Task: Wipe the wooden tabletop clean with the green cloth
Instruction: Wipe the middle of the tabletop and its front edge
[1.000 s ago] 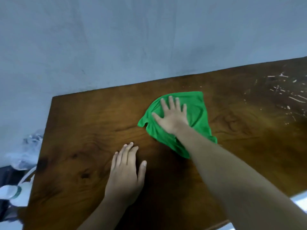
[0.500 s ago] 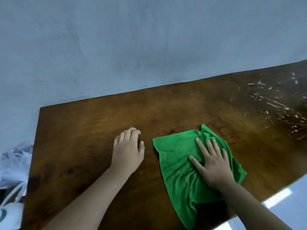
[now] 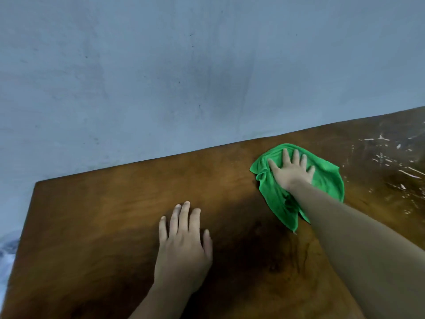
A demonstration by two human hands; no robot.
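Right grip (image 3: 291, 173) is outstretched, splayed flat; left grip (image 3: 184, 245) lies flat, nearer.

Plain blue-grey painted wall (image 3: 184, 77) behind a brown wooden table (image 3: 103, 215)

The wall carries faint dark smudges, with one darker patch near its middle. The table's far edge runs along it, and white flecks lie on the right part of the top. At the far left a pale crumpled thing (image 3: 7, 254) shows, too blurred to tell.

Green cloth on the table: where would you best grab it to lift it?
Probably its rumpled left edge: the green cloth bunches into raised folds there, clear of the right hand pressing flat on its middle. Come from the left, over bare tabletop.
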